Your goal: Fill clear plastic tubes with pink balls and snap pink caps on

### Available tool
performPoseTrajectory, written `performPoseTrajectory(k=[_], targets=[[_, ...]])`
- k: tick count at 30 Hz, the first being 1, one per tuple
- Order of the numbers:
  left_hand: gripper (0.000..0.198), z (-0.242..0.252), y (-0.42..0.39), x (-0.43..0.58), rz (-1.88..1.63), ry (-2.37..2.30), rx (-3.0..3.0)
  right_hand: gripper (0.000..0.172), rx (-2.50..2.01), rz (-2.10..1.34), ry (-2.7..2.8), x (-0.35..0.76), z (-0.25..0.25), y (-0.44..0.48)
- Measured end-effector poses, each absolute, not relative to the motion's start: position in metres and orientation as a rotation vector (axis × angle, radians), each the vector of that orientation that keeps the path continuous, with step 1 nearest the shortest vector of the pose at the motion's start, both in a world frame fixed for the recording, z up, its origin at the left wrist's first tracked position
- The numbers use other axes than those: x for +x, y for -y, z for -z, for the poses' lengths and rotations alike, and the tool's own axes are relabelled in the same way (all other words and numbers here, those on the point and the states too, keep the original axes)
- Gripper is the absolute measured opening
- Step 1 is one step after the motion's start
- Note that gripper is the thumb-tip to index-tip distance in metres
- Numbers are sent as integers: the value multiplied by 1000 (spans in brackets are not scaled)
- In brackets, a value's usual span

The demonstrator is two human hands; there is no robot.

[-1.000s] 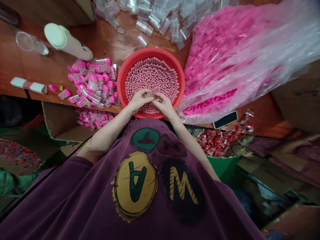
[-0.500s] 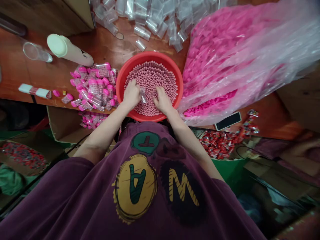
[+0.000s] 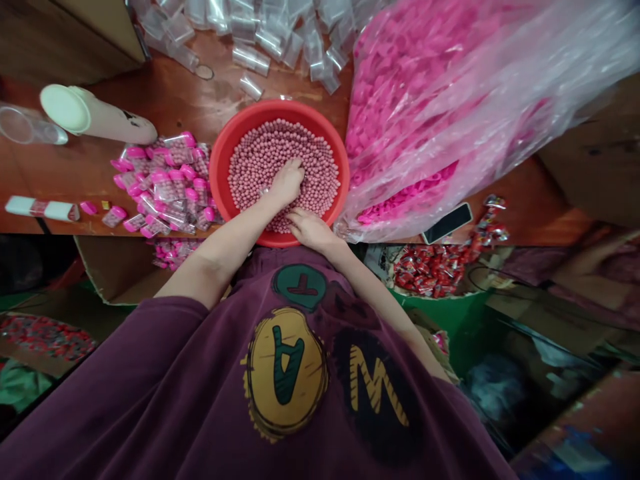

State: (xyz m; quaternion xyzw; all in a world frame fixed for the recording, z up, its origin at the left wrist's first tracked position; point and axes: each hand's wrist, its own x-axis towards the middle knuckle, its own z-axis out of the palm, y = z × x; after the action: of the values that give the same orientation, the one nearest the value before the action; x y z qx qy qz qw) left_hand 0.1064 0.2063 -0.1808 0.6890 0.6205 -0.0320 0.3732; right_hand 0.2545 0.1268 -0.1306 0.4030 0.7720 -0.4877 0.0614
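Note:
A red basin full of small pink beads stands in front of me. My left hand reaches across its middle, fingers curled down into the beads; what they hold, if anything, is hidden. Close to its wrist a small clear glint shows among the beads, too little to name. My right hand is lower, at the basin's near side, its fingers bent together over the beads. I cannot make out what is in them. Left of the basin lies a heap of clear, pink-capped bottles filled with beads.
Clear plastic tubes are scattered at the back. A big clear bag of pink pieces fills the right side, with a phone beside it. A white flask lies left. Below the table edge are red wrapped packets.
My left hand has moved right and deeper over the beads, and my right hand has drawn back toward the near rim. The clear tube seen between them is now hidden. The view has shifted.

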Motion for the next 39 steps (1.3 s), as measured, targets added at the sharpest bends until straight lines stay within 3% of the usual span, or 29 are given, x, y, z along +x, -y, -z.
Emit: performPoseTrajectory(k=[3,8,13,22,26,30,39], targets=[[27,192,-199,103,-60,-1528,1691,40,1384,1689,-2386,268,134,-125],[49,176,-178,68,-352,-1556,1488,35,1866,2069,-2247,291,142,-125],[43,142,-153,47,-617,-1323,1048,39,2080,2361,-2019,291,142,-142],[29,94,-138,57,-713,-1082,596,53,1548,2044,-2535,270,107,-187],[20,83,-138,60,-709,-1086,537,45,1394,1916,-2646,264,90,-187],[29,82,-137,63,-729,-1135,509,31,1482,1897,-2631,263,84,-184],[38,103,-133,55,-705,-1216,573,20,1382,2202,-2269,261,103,-183]])
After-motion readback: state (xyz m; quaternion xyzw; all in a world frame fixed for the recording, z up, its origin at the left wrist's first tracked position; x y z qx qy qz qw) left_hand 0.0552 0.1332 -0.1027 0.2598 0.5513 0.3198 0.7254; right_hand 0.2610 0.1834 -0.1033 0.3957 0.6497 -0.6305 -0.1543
